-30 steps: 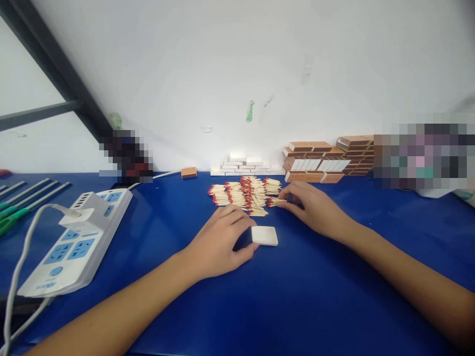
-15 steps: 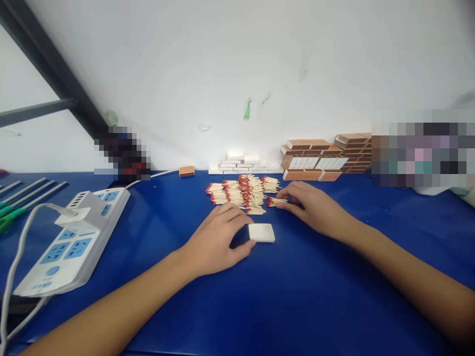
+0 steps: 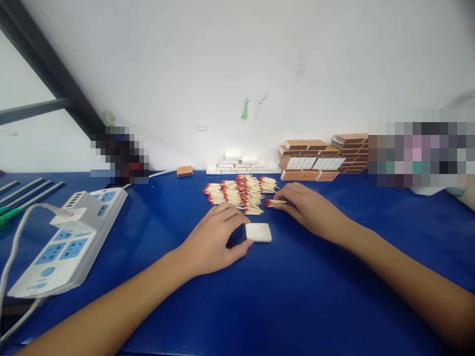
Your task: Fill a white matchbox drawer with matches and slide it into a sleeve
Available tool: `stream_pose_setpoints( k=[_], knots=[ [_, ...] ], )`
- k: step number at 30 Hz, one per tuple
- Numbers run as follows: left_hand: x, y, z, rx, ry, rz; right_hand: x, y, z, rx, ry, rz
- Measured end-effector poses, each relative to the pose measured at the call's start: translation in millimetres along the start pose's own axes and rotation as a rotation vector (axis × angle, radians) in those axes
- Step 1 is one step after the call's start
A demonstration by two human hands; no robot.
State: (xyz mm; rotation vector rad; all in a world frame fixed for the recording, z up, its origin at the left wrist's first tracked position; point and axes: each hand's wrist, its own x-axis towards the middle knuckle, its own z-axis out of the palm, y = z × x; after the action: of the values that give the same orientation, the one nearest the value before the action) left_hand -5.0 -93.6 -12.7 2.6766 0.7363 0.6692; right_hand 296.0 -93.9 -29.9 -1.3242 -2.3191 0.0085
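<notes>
On the blue table lies a small white matchbox tray (image 3: pixel 259 232), its hollow side up and nothing in it. My left hand (image 3: pixel 215 241) grips its left end between thumb and fingers. To the right and farther back, my right hand (image 3: pixel 305 201) pinches a small bunch of matches (image 3: pixel 273 203) at their plain ends, red heads pointing left. Beside that bunch spreads a large pile of red-headed matches (image 3: pixel 241 192), just beyond my left hand.
White matchbox trays (image 3: pixel 237 165) are stacked against the wall behind the pile. Brown matchboxes (image 3: pixel 308 160) stand stacked to their right, and a single matchbox (image 3: pixel 184 171) lies left. A power strip (image 3: pixel 70 247) with a white cable and green-handled tools (image 3: pixel 33 195) occupy the left side.
The whole view has shifted slightly. Both hands keep nearly the same places, the left on the tray and the right on the bunch of matches.
</notes>
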Motion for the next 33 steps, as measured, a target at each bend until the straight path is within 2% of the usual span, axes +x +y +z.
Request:
stream_pose_setpoints(
  k=[5,14,26,29,33],
  knots=[
    [1.2,-0.5,0.8,-0.001,0.001,-0.003,-1.6,2.8,3.9,-0.005,-0.003,0.013],
    [0.6,0.2,0.7,-0.007,-0.001,-0.004,-0.1,0.3,3.3,-0.042,0.029,-0.067],
    [0.8,-0.4,1.2,-0.001,-0.003,-0.007,0.3,-0.6,2.4,0.034,0.091,-0.092],
    [1.0,-0.4,0.9,-0.002,0.003,-0.010,1.0,-7.6,-0.8,0.099,0.127,-0.111],
    [1.4,-0.3,0.6,0.014,0.019,-0.030,0.3,-29.4,-6.2,0.184,0.140,-0.098]
  ],
)
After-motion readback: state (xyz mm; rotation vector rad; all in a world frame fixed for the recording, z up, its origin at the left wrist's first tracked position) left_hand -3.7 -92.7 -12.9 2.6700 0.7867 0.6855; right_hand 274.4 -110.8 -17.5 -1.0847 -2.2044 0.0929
